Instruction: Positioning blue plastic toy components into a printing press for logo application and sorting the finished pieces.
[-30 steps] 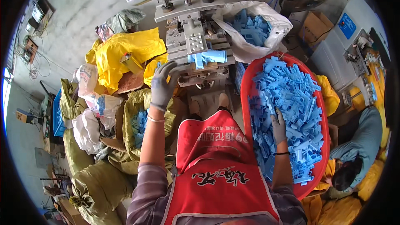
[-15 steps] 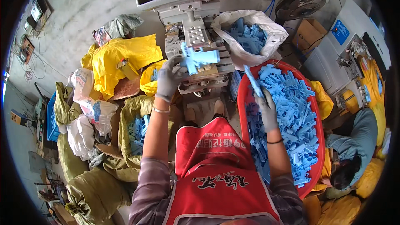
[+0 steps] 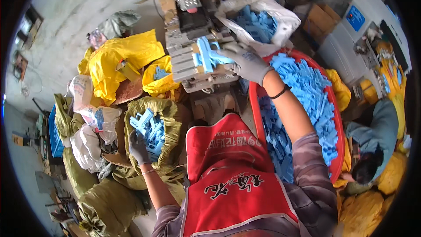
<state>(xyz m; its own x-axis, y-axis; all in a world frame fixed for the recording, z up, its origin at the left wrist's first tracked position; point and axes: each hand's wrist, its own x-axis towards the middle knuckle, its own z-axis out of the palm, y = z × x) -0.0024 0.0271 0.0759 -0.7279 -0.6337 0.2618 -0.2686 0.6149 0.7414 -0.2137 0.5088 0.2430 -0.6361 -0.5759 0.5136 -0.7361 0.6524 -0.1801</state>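
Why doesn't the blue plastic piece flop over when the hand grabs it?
The blue plastic piece probably is stiff: it keeps its flat shape under the gloved right hand. It looks thin, so likely light. The left hand holds another blue piece by one end over the olive sack, unbent.

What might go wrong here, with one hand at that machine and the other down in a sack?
The right hand holds a blue plastic part on the grey machine; fingers might get pinched there. The left hand drops a part into the olive sack unwatched, so it could miss. The red tub is heaped; pieces may spill.
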